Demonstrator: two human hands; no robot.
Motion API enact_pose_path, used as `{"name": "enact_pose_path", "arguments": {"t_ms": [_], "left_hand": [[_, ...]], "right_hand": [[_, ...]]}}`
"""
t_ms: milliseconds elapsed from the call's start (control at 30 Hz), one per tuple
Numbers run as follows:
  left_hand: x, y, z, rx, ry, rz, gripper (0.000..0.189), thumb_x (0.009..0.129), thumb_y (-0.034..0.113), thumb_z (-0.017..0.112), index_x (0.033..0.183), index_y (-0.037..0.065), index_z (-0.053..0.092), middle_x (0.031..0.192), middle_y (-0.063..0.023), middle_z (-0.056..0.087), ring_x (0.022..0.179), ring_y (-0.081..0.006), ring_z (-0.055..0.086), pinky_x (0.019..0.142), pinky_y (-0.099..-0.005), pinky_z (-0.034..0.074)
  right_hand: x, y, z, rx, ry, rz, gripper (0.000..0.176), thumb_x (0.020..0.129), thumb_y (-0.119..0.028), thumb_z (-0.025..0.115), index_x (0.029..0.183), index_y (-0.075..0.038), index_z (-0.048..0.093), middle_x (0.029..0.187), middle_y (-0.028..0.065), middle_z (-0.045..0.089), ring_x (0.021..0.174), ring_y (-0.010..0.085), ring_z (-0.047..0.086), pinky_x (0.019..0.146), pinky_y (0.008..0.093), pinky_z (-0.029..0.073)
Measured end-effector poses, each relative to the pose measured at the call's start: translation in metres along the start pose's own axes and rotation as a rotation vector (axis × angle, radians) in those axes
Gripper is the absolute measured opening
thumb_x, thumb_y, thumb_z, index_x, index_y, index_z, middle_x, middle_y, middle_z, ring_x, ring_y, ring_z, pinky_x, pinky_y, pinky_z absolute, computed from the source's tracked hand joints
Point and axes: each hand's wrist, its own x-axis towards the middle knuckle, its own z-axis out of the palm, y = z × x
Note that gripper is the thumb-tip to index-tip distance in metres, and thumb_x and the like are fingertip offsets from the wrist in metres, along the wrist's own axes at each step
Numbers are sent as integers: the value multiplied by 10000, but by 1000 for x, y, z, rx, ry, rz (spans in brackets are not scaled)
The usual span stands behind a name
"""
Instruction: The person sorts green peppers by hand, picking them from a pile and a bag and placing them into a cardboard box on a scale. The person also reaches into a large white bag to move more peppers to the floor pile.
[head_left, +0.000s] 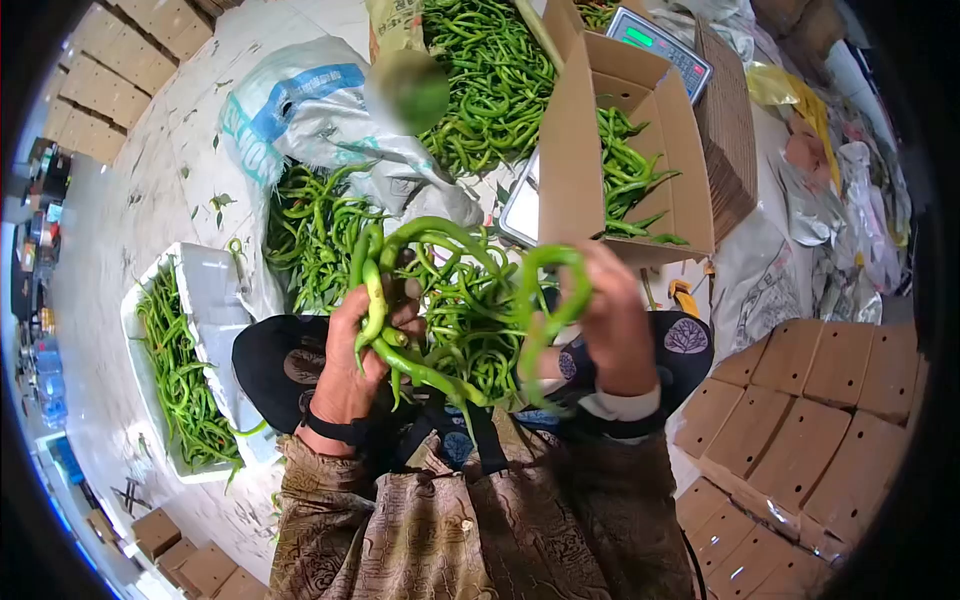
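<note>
Several long green peppers are held in my left hand, its fingers wrapped round them above my lap. My right hand, blurred by motion, grips a curled green pepper to the right of it. Between and below my hands lies a heap of green peppers. An open cardboard box with green peppers inside stands beyond my right hand. Beside the box is a scale with a lit green display.
A white foam box of peppers stands at the left. A white woven sack and a large pepper pile lie ahead. Flattened cardboard leans at the right; closed cartons are stacked at the lower right.
</note>
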Motion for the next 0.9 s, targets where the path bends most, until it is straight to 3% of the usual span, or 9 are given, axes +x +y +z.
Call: {"name": "enact_pose_path", "arguments": {"t_ms": [67,133,167,267,367,433,567,700,900], "left_hand": [[-3,2,-3,-133,-50,49,462,897,242,562,1302,30,492,845,-79,568,599,-122,413,581,-271,385],[-5,6,3,-136,-169,35,466,913,240,549,1316,17,475,811,-69,547,588,-110,392,571,-264,368],[-6,5,5,-134,-212,47,468,920,240,543,1322,13,467,804,-68,542,584,-106,395,570,-263,369],[-11,2,15,-150,-274,50,470,925,245,538,1321,7,455,778,-66,524,567,-98,395,556,-253,360],[-9,-1,13,-159,-449,5,463,925,244,538,1313,7,449,776,-73,519,548,-96,396,538,-240,350],[-10,-1,13,-191,-532,-53,433,922,253,548,1269,12,449,789,-91,518,516,-93,378,488,-239,333],[-13,1,14,-224,-501,-78,407,914,263,562,1229,23,463,779,-93,516,513,-98,380,473,-235,325],[-16,-1,13,-217,-461,-128,384,909,264,569,1203,31,485,777,-90,515,517,-104,383,471,-240,327],[-17,-3,18,-223,-290,-85,320,876,221,603,1119,40,501,834,-121,528,653,-192,500,575,-314,444]], "right_hand": [[-5,6,-30,-58,46,-87,334,936,-156,514,1228,0,549,1126,185,625,1060,270,637,813,356,547],[-6,35,-54,-1262,30,-512,268,905,-139,586,1134,-5,617,1131,203,633,894,283,658,778,363,529],[-10,44,-53,-1261,34,-512,268,905,-139,586,1134,-5,617,1131,203,633,894,283,658,778,363,529],[-12,50,-8,-1237,-44,-398,262,915,-159,603,1133,-14,623,1097,230,637,938,290,665,780,360,528],[-8,38,26,-745,-103,-245,308,932,-183,612,1188,-11,606,1082,191,657,957,248,659,799,332,514],[1,30,37,-135,-65,-40,364,946,-190,609,1238,23,574,1144,145,644,991,208,637,822,305,497],[7,19,60,316,-140,-201,429,958,-182,592,1311,51,515,1257,127,588,1101,179,571,867,280,474],[31,6,78,-102,-210,-398,406,973,-159,574,1347,-13,516,1263,67,583,1123,132,545,930,265,445],[41,11,77,126,-218,-342,301,987,-153,549,1247,-4,575,1170,53,622,1091,106,540,997,269,395]]}}
